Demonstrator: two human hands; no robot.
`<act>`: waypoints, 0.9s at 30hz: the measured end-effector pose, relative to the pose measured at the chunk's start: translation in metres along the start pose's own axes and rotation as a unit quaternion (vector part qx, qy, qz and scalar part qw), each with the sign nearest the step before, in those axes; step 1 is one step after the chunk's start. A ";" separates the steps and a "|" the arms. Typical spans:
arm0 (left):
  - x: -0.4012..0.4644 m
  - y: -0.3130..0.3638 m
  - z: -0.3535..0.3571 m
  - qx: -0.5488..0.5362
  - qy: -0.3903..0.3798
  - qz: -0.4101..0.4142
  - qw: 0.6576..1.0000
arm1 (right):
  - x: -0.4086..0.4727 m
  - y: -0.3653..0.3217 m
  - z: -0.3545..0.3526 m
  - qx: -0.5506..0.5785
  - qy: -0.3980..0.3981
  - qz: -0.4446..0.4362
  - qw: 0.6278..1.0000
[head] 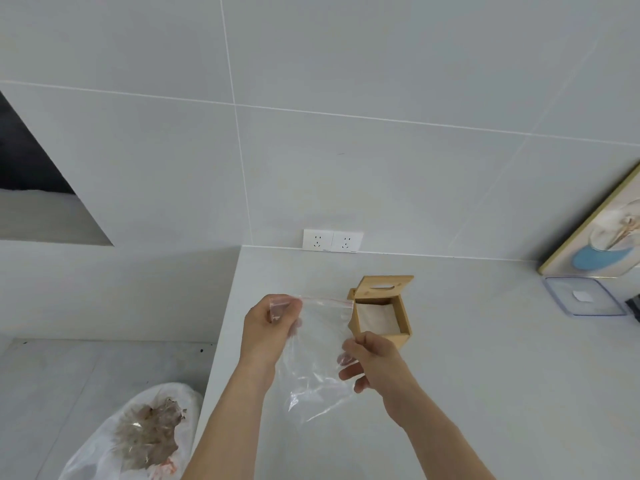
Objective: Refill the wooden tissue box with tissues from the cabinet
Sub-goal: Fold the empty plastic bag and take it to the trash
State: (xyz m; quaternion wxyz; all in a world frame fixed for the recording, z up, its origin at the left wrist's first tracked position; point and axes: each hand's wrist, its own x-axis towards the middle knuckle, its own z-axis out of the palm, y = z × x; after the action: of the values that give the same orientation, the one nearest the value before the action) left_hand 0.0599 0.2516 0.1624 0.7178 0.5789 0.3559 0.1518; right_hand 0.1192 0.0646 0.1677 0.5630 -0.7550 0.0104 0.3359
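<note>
A small wooden tissue box (405,323) stands on the white counter (467,358) with its slotted lid (386,287) tipped up at the back. White tissues (377,318) lie inside it. I hold a clear zip-lock bag (317,355) just left of the box; it looks empty. My left hand (268,329) pinches the bag's top left corner by the red seal strip. My right hand (375,360) grips the bag's right edge, directly in front of the box.
A double wall socket (332,240) sits on the tiled wall behind the box. A clear plastic tray (585,296) and a leaning framed picture (595,233) stand at the right. Below the counter's left edge is a bin lined with a white bag (138,434).
</note>
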 end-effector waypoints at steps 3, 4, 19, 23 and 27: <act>-0.007 -0.006 0.000 0.057 0.022 -0.021 0.998 | -0.002 0.001 -0.002 0.037 0.019 -0.002 0.999; -0.010 -0.008 -0.002 0.081 0.026 -0.032 0.996 | -0.002 0.001 -0.003 0.045 0.028 -0.006 0.999; -0.049 0.001 0.040 0.017 -0.022 -0.127 0.991 | 0.017 -0.011 -0.034 0.082 0.060 -0.032 0.994; -0.052 0.001 0.053 -0.011 0.040 -0.066 0.997 | 0.026 -0.017 -0.044 0.117 0.077 -0.019 0.990; -0.056 -0.004 0.057 -0.032 0.118 -0.027 0.992 | 0.031 -0.021 -0.037 0.204 -0.019 0.042 0.978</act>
State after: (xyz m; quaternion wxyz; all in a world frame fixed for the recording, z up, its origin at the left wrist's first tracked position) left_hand 0.0593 0.1737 0.1821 0.6927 0.5235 0.4490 0.2111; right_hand 0.1697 0.0521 0.1749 0.6906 -0.6168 0.0998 0.3643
